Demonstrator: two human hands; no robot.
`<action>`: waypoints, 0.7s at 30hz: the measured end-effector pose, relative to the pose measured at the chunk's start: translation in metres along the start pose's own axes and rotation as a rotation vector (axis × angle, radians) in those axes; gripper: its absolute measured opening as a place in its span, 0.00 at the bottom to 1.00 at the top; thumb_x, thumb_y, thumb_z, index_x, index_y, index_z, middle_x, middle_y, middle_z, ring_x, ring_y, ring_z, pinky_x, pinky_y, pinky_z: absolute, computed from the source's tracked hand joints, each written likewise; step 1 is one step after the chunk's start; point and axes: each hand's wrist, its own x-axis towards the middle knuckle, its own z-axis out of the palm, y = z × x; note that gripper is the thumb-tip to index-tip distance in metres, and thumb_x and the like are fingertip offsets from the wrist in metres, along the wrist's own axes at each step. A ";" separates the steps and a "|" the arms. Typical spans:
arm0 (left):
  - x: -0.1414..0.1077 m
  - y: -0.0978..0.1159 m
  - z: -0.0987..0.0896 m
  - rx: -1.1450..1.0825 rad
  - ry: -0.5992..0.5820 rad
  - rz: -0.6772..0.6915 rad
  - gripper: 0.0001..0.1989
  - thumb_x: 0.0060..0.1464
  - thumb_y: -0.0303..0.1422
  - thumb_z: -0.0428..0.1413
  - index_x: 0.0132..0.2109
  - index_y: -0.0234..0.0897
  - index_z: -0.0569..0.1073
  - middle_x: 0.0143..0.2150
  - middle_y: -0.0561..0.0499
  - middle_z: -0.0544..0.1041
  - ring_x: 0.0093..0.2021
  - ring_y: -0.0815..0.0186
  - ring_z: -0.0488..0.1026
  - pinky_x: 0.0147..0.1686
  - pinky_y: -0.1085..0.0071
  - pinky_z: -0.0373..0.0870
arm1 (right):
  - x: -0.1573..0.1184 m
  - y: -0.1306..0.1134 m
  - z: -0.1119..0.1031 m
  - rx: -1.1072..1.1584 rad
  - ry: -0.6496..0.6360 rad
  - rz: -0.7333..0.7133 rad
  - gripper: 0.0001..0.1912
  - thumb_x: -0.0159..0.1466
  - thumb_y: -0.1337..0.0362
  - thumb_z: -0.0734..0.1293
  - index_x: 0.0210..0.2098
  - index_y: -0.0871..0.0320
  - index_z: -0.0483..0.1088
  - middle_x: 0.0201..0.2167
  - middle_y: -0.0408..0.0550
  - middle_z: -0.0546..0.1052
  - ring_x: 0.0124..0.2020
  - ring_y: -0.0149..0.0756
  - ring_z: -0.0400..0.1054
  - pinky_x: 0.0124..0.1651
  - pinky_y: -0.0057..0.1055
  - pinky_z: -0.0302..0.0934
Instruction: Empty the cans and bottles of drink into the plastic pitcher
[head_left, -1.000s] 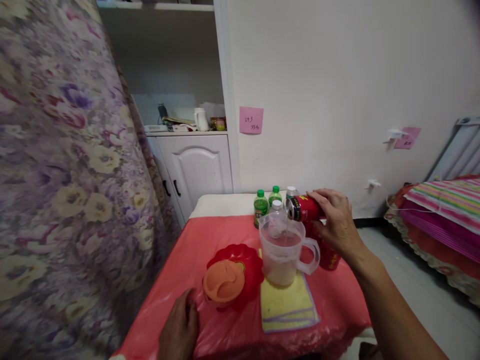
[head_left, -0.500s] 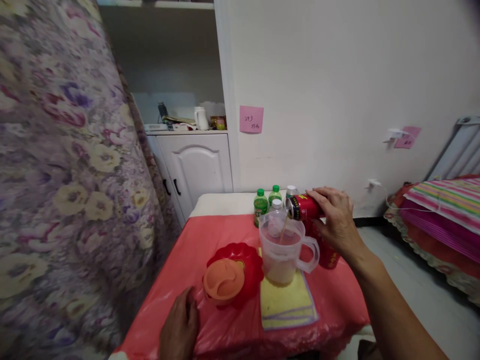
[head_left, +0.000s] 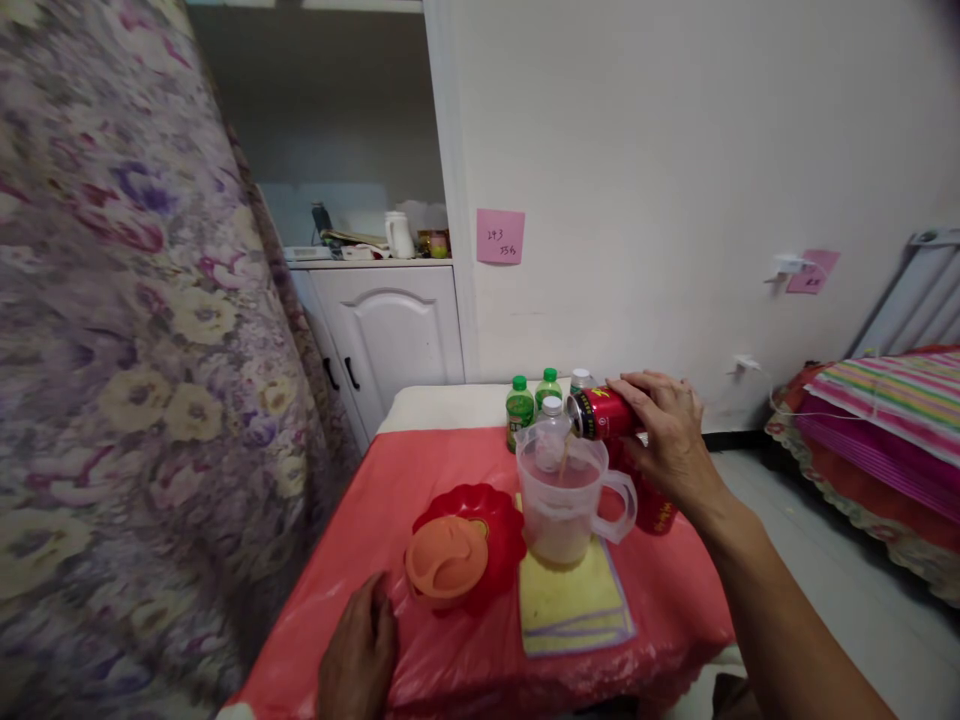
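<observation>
My right hand [head_left: 664, 430] is wrapped round a red drink can [head_left: 604, 412], which is tilted with its mouth to the left. A thin brownish stream runs from it into a clear plastic measuring jug [head_left: 559, 510]. The jug stands upright on a folded yellow cloth [head_left: 574, 615], its handle to the right, with some cloudy liquid in it. My left hand [head_left: 358, 645] lies on the red tablecloth [head_left: 420, 455] at the near left, holding nothing, its fingers stretched forward. Beside it an orange bowl [head_left: 448, 560] sits over a red scalloped plate [head_left: 502, 540].
Behind the jug stand a green-capped bottle [head_left: 520, 412], another green-capped bottle [head_left: 548, 385] and white-capped bottles, one [head_left: 551, 425] close to the rim. Another red can [head_left: 655, 512] is partly hidden under my right forearm. A floral curtain [head_left: 150, 350] hangs at left; a bed [head_left: 885, 450] is at right.
The can is tilted slightly further, and liquid still streams into the jug. My left hand stays in place. The whole view has shifted slightly.
</observation>
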 end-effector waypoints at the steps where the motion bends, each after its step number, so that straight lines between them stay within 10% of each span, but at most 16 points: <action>1: 0.000 0.000 0.000 0.001 0.002 0.002 0.21 0.63 0.40 0.42 0.55 0.36 0.69 0.55 0.42 0.79 0.52 0.59 0.77 0.52 0.65 0.73 | 0.000 0.000 0.000 0.004 -0.001 0.002 0.36 0.58 0.74 0.63 0.63 0.45 0.58 0.58 0.52 0.69 0.62 0.56 0.58 0.63 0.63 0.46; 21: 0.002 -0.006 0.006 0.010 0.020 0.026 0.20 0.63 0.40 0.42 0.55 0.37 0.69 0.53 0.43 0.79 0.51 0.59 0.78 0.50 0.64 0.75 | 0.001 -0.004 -0.003 -0.053 -0.001 0.006 0.32 0.60 0.75 0.63 0.61 0.49 0.62 0.58 0.53 0.70 0.63 0.54 0.59 0.64 0.63 0.46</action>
